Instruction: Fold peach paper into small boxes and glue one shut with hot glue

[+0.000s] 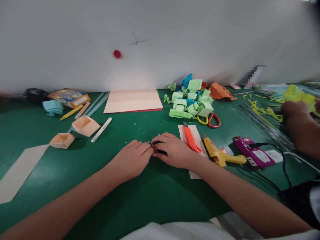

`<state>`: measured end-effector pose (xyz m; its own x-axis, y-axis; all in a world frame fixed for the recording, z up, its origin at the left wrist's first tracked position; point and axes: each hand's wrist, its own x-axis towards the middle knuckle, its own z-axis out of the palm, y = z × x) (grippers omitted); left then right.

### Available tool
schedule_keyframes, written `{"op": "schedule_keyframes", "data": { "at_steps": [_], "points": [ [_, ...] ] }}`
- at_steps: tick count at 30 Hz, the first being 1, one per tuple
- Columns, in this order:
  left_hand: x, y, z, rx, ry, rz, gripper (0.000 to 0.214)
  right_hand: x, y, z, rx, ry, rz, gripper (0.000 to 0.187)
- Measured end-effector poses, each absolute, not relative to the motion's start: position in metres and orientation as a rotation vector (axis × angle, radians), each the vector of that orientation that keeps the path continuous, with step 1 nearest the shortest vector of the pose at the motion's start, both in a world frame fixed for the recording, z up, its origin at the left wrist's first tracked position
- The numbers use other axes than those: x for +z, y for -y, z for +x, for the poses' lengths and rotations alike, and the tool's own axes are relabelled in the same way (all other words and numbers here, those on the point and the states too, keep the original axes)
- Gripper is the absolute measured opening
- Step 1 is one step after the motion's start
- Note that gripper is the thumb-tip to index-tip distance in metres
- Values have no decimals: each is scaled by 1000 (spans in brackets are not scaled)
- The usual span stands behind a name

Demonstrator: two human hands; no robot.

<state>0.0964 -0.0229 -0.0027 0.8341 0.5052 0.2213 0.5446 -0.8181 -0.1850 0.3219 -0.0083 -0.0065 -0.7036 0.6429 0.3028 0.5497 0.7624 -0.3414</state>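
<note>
My left hand and my right hand meet over the green table, fingertips touching. Both sets of fingers are curled in a pinch; whatever lies between them is hidden. Just right of my right hand, an orange utility knife rests on a pale paper strip, which my right wrist partly covers. A yellow glue gun lies beyond it. To the left are two folded peach paper boxes, a white stick and a flat cream paper piece.
Light-green paper boxes pile up at the back, near red-handled scissors. Peach sheets lie against the wall. A purple power strip with cables is at right, by wires and another person's hand holding yellow-green material.
</note>
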Motion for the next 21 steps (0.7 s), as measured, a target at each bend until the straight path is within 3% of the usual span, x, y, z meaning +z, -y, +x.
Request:
{"op": "schedule_keyframes", "data": {
  "at_steps": [6,10,21],
  "points": [
    [4,22,96,-530,1069,-2960,25,-7,9,321,362,2448,-891,12],
    [4,24,96,-783,1230,-3008,18,-6,14,319,462,2356,-871,17],
    [13,22,101,-1043,1758,-3179,21,6,24,317,828,2184,-964,30]
  ]
}}
